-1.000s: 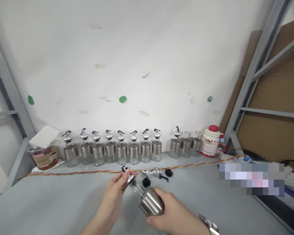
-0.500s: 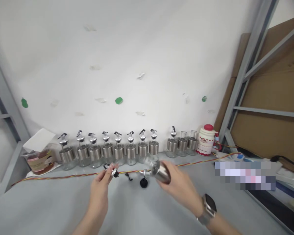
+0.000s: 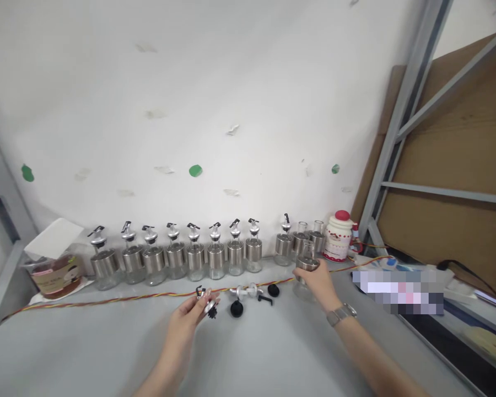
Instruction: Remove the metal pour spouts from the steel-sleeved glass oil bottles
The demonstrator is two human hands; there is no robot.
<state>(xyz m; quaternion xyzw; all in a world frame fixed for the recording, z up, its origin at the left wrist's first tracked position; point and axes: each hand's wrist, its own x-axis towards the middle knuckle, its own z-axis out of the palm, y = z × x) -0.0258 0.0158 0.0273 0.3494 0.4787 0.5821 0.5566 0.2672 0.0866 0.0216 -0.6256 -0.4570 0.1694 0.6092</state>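
Note:
My left hand pinches a silver and black pourer spout, its black ribbed stopper pointing down. My right hand is wrapped around the steel band of a glass bottle. That bottle is upright with an open neck, and its clear base shows below my fingers. Between the hands lie loose pourer parts: a black round stopper, silver and clear spout pieces, another black round piece and a black bent lever.
Several steel-banded bottles with pourers line the wall. Two open-necked bottles stand by a white jar with a red lid. A twisted red-yellow wire crosses the table. At left sits a plastic tub.
The right hand has carried the bottle from the middle to the right and turned it from tilted to upright. More loose parts show in the middle. The left hand still holds the pourer spout.

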